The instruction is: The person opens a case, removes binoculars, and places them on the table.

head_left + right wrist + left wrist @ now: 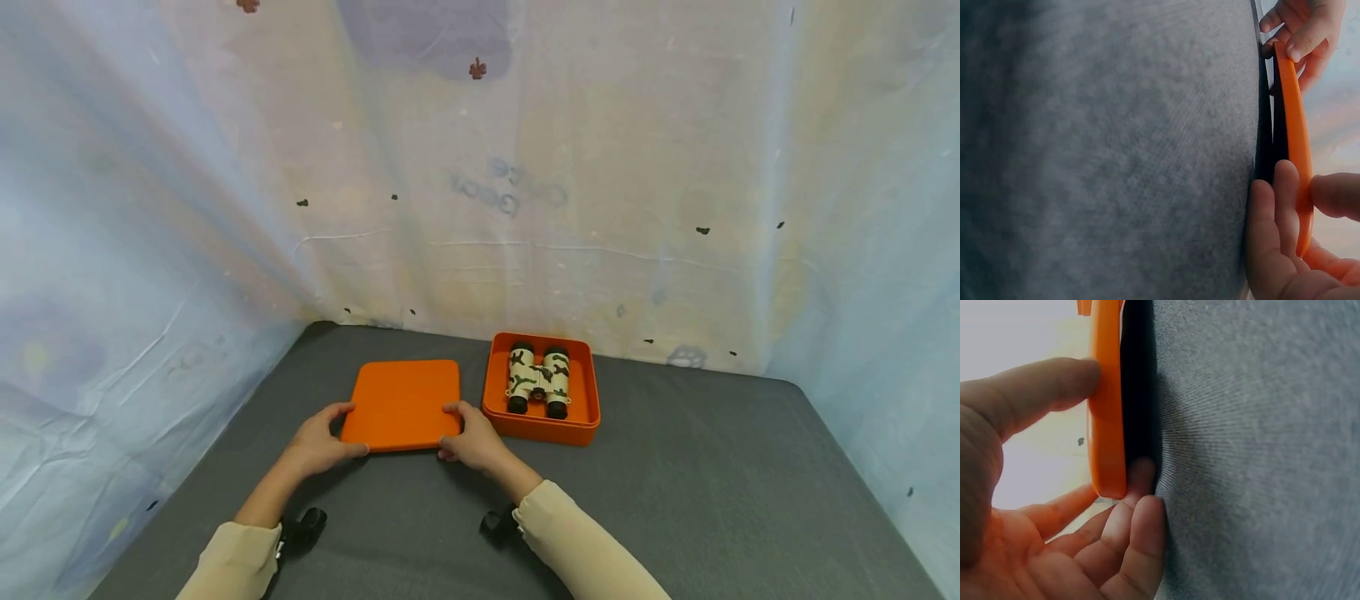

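An orange lid [405, 404], flat with rounded corners, is held between both hands left of the middle in the head view. My left hand [318, 442] grips its near left corner, thumb on the near edge and fingers along the side and underneath. At the near right corner my right hand [474, 437] pinches it, with fingertips under the rim [1300, 144]. In both wrist views a dark gap shows between the lid and the table. Right of the lid stands an open orange box [547, 429] with camouflage binoculars [538, 379] lying inside.
A grey cloth-covered table [712, 467] lies under everything. Pale patterned sheeting [600, 167] hangs behind the table and along its left and right sides. Black wrist straps [303, 531] sit below both hands.
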The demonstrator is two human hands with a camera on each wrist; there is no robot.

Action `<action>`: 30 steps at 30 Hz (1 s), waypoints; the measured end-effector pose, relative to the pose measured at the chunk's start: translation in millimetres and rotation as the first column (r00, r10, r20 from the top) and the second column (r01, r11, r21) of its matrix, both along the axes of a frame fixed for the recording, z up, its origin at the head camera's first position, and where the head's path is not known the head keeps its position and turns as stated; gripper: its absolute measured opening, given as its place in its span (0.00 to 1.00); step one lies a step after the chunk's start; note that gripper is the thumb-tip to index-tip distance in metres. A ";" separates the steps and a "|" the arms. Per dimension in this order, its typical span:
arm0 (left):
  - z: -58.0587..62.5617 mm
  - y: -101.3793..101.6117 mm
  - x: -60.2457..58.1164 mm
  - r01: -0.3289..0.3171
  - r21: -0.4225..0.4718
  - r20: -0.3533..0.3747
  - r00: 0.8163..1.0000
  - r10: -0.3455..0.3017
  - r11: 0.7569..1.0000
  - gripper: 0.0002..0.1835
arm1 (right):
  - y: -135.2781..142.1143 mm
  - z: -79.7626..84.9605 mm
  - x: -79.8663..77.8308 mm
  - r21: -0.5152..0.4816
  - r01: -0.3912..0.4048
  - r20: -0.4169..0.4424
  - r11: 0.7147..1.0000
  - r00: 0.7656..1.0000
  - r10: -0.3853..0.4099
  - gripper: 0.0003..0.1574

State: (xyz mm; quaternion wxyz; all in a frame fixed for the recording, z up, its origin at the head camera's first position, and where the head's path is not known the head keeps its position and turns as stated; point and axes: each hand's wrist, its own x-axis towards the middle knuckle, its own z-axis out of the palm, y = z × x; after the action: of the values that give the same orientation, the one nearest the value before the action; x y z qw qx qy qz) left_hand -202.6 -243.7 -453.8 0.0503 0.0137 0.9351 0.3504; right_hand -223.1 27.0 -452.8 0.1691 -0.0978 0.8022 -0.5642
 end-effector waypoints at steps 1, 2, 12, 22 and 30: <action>0.4 0.2 0.3 -0.005 -0.001 0.006 1.000 0.005 1.000 0.45 | 0.2 -0.1 0.1 -0.001 0.001 0.000 1.000 1.000 -0.001 0.32; 0.9 0.5 0.8 -0.011 -0.001 0.013 1.000 0.011 1.000 0.46 | 0.4 -0.1 0.3 -0.002 0.003 0.001 1.000 1.000 -0.003 0.31; 3.5 3.9 4.1 -0.037 0.038 0.031 0.999 0.036 0.999 0.46 | 3.1 0.9 1.4 -0.010 0.004 0.005 1.000 1.000 -0.004 0.32; 1.6 2.1 4.2 -0.030 0.051 0.018 0.999 0.029 0.998 0.44 | 5.2 1.4 2.7 -0.036 -0.012 0.025 0.999 1.000 0.013 0.33; 0.5 2.3 3.6 -0.031 0.038 0.017 0.999 0.030 0.999 0.41 | 6.3 -1.6 3.4 -0.027 -0.025 -0.001 0.999 1.000 0.025 0.34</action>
State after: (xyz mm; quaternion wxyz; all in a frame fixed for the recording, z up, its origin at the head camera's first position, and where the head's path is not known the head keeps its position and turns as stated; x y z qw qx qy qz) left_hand -199.0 -241.4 -453.3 0.0523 -0.0025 0.9279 0.3692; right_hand -219.7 33.3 -454.3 0.1747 -0.1103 0.7931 -0.5730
